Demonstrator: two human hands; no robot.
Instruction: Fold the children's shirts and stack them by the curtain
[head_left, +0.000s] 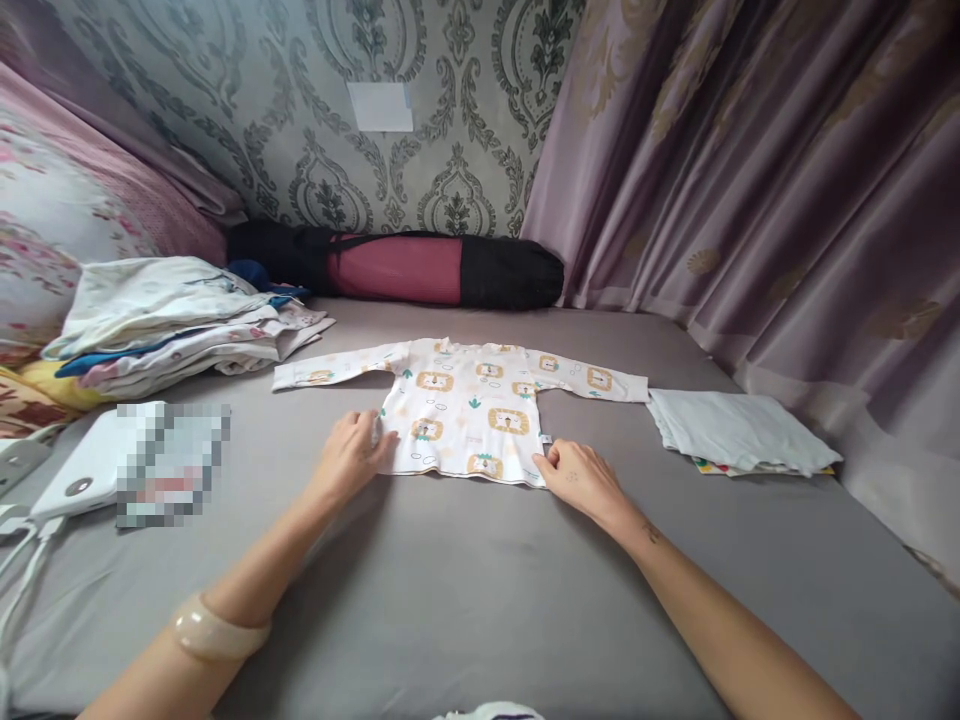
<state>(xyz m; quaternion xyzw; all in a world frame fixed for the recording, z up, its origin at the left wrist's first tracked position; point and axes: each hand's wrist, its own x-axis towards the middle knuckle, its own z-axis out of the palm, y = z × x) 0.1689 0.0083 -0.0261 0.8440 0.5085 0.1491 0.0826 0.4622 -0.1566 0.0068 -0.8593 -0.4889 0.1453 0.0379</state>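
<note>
A small white long-sleeved shirt (461,410) with orange lion faces and green leaf prints lies flat on the grey bed sheet, its neck away from me and both sleeves spread out sideways. At the shirt's lower left side is my left hand (354,455), its fingers bent and closed on the edge of the cloth. My right hand (589,482) pinches the lower right corner of the hem between thumb and fingers, just below a small side tag. The hem runs between the two hands, slightly wavy.
Folded light cloth (742,430) lies by the right cuff. A clothes pile (172,315) sits at the left, with a white device (97,460), its cables and a blurred-out item nearer me. A long black and maroon bag (397,268) lies along the wall. Curtains (720,150) hang at the right.
</note>
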